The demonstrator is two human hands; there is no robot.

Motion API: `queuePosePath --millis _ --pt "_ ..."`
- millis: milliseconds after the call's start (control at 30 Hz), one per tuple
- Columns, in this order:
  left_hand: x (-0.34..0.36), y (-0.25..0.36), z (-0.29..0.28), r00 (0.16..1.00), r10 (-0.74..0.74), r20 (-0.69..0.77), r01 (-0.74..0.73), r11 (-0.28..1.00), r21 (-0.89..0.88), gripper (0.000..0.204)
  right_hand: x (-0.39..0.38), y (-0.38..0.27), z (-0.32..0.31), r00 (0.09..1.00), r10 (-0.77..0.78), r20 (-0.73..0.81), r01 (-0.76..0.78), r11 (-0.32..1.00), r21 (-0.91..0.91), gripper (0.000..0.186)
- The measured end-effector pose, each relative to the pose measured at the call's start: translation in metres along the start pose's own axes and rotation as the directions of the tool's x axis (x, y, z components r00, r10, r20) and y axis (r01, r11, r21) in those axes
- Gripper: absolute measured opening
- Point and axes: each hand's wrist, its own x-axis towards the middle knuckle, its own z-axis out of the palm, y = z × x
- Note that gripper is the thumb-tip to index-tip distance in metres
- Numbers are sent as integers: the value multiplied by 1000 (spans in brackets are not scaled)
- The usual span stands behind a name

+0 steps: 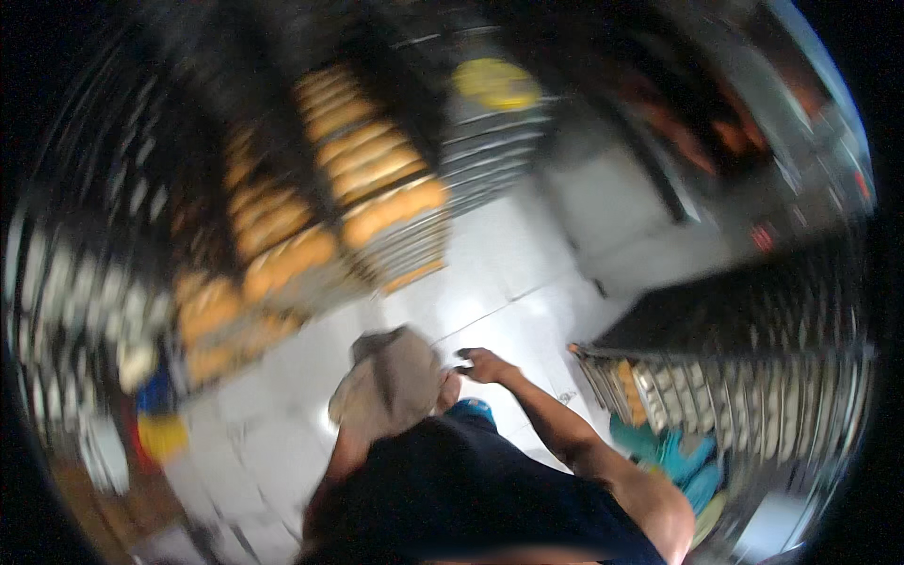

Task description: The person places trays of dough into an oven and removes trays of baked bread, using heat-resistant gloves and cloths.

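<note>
A thick grey-beige cloth (391,381), perhaps a mitt, covers my left hand at the end of my left forearm (348,454). The fingers under it are hidden. To its right, my right hand (485,365) hangs in front of my body. Its fingers look partly bent and apart, with dark tips, and I see nothing held in them. My foot (449,391) and a bit of blue footwear (474,408) show below, between the hands. The whole picture is smeared by motion.
Racks of golden-brown bread (381,179) stand ahead to the left. A yellow round thing (496,85) tops a stack of trays (494,151). An oven (650,207) with an orange glow is ahead right. Another loaded rack (725,405) stands right, teal cloth (673,461) beside it; white tiles (490,292) between.
</note>
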Motion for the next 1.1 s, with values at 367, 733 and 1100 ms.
queuePosePath --millis 367,733,1100 --pt "-214 -97 -167 969 -187 -164 51 795 -604 53 37 -89 142 979 -185 -81 200 946 256 26" --pt "-365 -264 -453 834 -418 -360 -187 400 -897 52 281 -509 364 980 -199 -4 154 747 647 35" --pt "-415 -381 -672 556 -508 -658 -645 235 -727 51 485 -763 455 990 -46 -131 135 526 840 37"
